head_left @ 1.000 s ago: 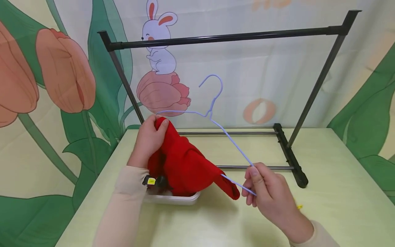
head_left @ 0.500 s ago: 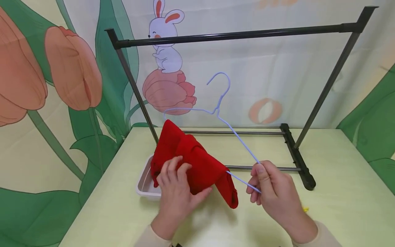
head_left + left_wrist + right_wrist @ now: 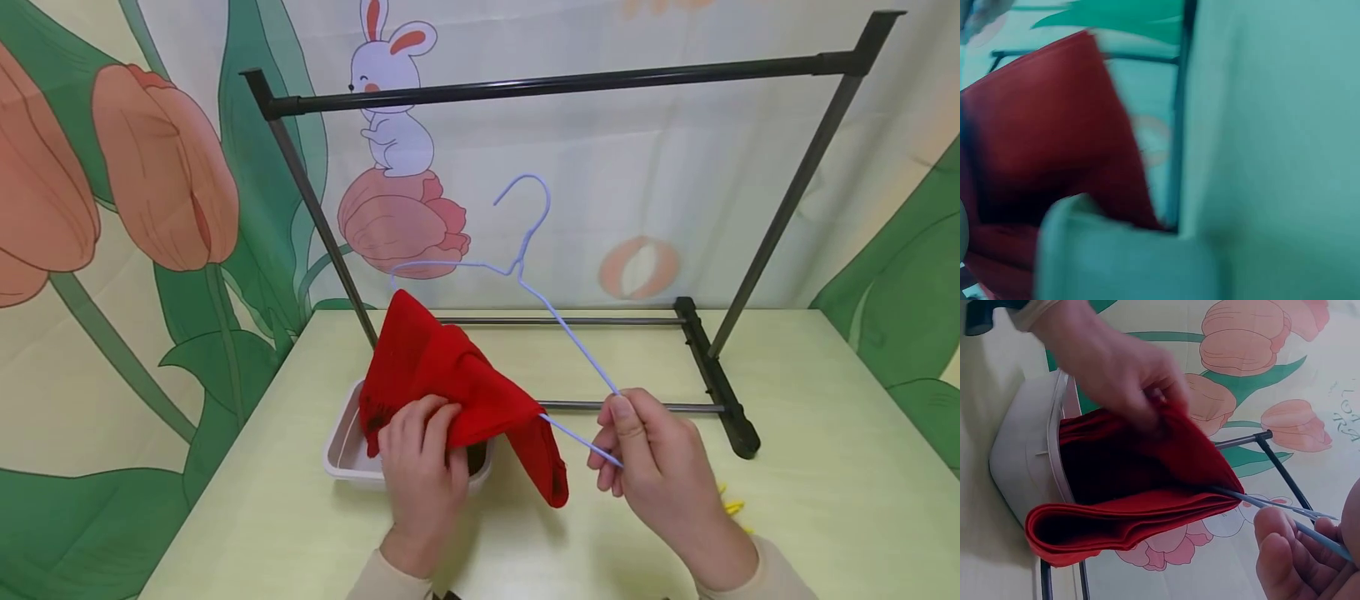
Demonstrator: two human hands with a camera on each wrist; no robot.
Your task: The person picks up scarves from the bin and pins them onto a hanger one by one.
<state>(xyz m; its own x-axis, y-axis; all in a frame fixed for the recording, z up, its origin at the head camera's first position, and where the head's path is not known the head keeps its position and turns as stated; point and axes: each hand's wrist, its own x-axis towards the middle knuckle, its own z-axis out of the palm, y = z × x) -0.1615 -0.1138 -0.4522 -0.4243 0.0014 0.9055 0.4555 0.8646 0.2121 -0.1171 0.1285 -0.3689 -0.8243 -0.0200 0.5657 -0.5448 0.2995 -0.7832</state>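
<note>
A light-blue wire clothes hanger [image 3: 567,332] is held up by my right hand [image 3: 660,475], whose fingers and thumb grip its right corner. A red folded cloth [image 3: 457,367] is draped over the hanger's lower bar, its short end hanging at the right. The bar comes out of the cloth towards my right hand. My left hand [image 3: 423,475] pinches the front flap of the cloth, thumb underneath and fingers on top. In the right wrist view the left hand [image 3: 1129,375] holds the upper edge of the red cloth [image 3: 1135,531], whose layers hang apart. The left wrist view is blurred.
A whitish plastic tray [image 3: 348,454] sits on the table below the cloth, with something dark in it. Behind stands a black metal rack with a top bar [image 3: 555,83]. Small yellow things [image 3: 733,506] lie beside my right wrist. A printed curtain [image 3: 675,183] hangs at the back.
My left hand has let go of the cloth's upper left corner, come down to its front lower edge and taken hold there. The tray shows more. My right hand keeps its grip on the hanger.
</note>
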